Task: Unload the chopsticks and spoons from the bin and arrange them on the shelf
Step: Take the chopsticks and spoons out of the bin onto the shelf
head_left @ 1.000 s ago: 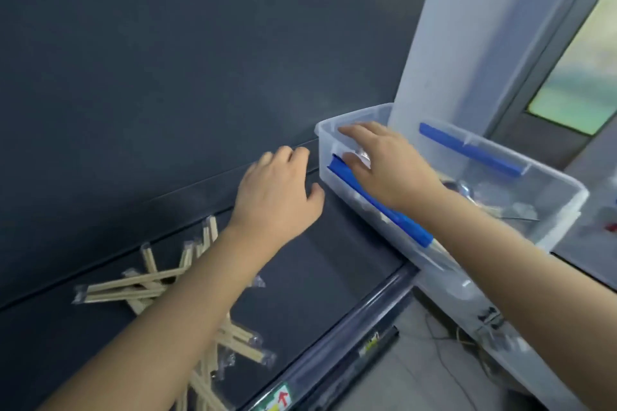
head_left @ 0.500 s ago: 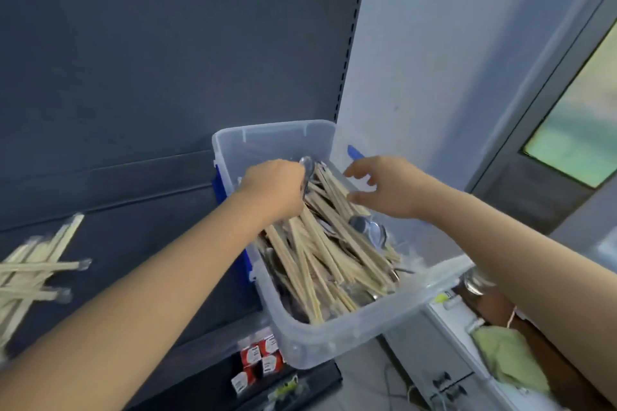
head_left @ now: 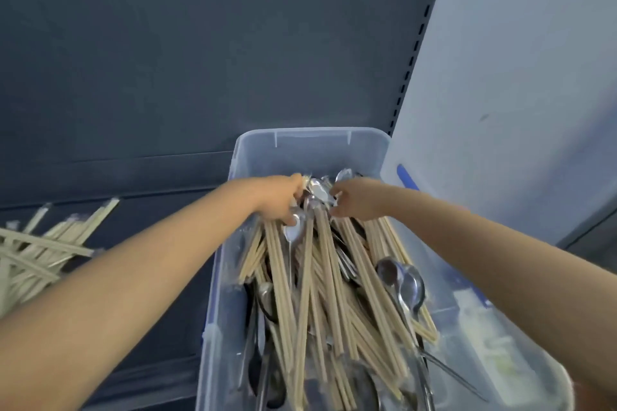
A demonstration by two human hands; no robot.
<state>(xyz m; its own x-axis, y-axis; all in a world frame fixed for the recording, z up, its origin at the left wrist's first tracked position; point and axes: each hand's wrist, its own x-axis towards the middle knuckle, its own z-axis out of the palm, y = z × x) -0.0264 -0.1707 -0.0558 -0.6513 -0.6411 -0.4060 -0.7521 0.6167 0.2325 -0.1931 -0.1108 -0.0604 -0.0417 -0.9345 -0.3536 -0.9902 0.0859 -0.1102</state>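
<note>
Two hands are deep in the bin (head_left: 314, 140), up at its far end. My left hand (head_left: 278, 198) has its fingers curled tight round the top ends of a bunch of chopsticks (head_left: 310, 277). My right hand (head_left: 355, 202) is curled too, at the same heap and almost touching the left one. It is blurry there, so I cannot tell if it has sticks, a spoon or nothing.

That bin is very full. The chopsticks lie the long way in it, and spoons (head_left: 402, 280) are mixed in under and between them. The bin sits at the right end of the shelf (head_left: 150, 210), and its near end seems to stick out past the shelf edge toward me. A pile (head_left: 40, 250) of chopsticks already lies on the shelf, well to the left.

Here is what I worry about. The sticks and spoons are all tangled. If I pull the bunch up fast, a spoon may ride up with it, slide off and fall to the floor. I hold the bunch by one end only, so the long ends may fan out and loose sticks may slip free. If I lean on the bin or tug it, it may tip off the shelf, since part of it seems to hang in the air. The pile is messy and crossed, so more sticks dropped on top could roll some over the edge.
</note>
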